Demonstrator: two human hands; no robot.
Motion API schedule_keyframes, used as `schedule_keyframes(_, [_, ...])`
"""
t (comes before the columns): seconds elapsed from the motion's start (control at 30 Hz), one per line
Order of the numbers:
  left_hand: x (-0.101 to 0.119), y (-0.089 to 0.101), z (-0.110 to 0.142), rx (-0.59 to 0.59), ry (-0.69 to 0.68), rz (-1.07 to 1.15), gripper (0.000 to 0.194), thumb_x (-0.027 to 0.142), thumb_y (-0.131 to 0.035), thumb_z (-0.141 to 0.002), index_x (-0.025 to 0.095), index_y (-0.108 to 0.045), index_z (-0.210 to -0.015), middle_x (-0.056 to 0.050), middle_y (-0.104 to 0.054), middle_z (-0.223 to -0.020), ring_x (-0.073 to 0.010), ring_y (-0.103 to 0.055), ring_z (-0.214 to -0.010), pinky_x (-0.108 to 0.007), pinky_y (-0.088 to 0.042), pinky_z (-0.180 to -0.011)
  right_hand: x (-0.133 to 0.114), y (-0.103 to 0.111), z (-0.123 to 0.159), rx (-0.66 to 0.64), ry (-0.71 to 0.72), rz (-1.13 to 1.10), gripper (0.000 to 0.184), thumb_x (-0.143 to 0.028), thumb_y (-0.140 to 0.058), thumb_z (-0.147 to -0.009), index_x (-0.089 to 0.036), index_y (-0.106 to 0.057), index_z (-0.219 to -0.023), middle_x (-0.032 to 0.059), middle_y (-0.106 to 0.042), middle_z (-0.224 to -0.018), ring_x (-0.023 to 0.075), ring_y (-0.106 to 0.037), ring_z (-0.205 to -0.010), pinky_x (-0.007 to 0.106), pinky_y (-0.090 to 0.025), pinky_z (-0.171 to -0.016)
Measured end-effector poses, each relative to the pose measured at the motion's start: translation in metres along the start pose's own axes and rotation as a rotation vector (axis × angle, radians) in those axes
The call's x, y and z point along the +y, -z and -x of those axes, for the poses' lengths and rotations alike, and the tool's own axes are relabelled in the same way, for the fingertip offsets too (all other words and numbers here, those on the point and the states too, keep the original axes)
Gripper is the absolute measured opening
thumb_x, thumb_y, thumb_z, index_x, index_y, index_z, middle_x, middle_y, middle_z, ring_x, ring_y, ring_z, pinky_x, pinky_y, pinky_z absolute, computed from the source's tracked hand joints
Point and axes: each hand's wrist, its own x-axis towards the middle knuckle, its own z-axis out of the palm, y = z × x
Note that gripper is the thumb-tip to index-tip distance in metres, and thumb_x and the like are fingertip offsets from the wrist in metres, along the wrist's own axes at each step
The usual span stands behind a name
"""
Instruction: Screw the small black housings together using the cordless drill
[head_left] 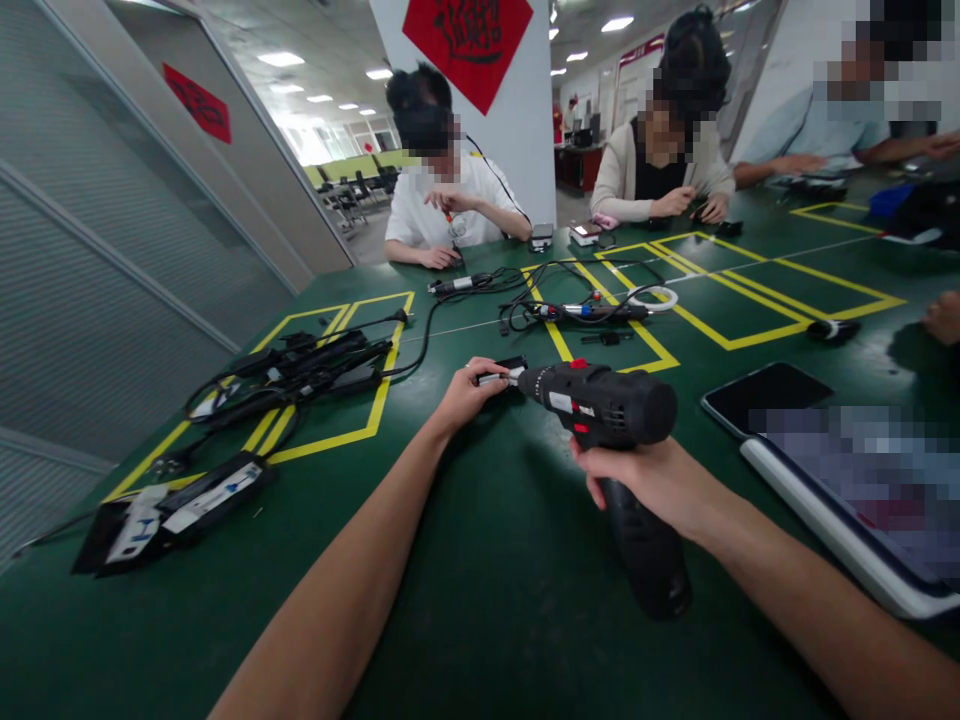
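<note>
My right hand (645,482) is wrapped round the grip of a black cordless drill (607,405) with red buttons, held level above the green table (480,580), its nose pointing left. My left hand (469,393) pinches a small silver bit (495,379) right at the drill's chuck. A small black object lies on the table just behind my left fingers.
A pile of black cables and tools (300,372) lies at the left, with a black package (172,505) nearer me. A phone (765,393) and a tablet (862,500) lie at the right. More cables and a white ring (652,298) lie farther back. Three people sit across the table.
</note>
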Motion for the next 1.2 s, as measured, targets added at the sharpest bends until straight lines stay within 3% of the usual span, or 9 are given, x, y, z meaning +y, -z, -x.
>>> schedule_keyframes(0.23, [-0.007, 0.000, -0.002, 0.010, 0.035, 0.022, 0.026, 0.039, -0.067, -0.072, 0.023, -0.071, -0.093, -0.005, -0.059, -0.104, -0.0226, -0.054, -0.105, -0.040, -0.040, -0.099, 0.004, 0.007, -0.001, -0.011, 0.036, -0.031, 0.007, -0.021, -0.055, -0.074, -0.017, -0.060, -0.076, -0.0017, -0.056, -0.051, 0.0132, -0.052, -0.051, 0.028, -0.038, -0.055])
schedule_keyframes(1.2, [-0.002, 0.004, 0.002, 0.006, 0.023, 0.021, 0.023, 0.036, -0.066, -0.073, 0.021, -0.070, -0.091, -0.005, -0.059, -0.105, -0.0210, -0.055, -0.105, -0.037, -0.038, -0.101, 0.013, 0.007, -0.004, -0.033, 0.056, -0.025, 0.007, -0.019, -0.054, -0.074, -0.017, -0.059, -0.079, -0.0017, -0.058, -0.055, 0.0147, -0.055, -0.055, 0.031, -0.041, -0.063])
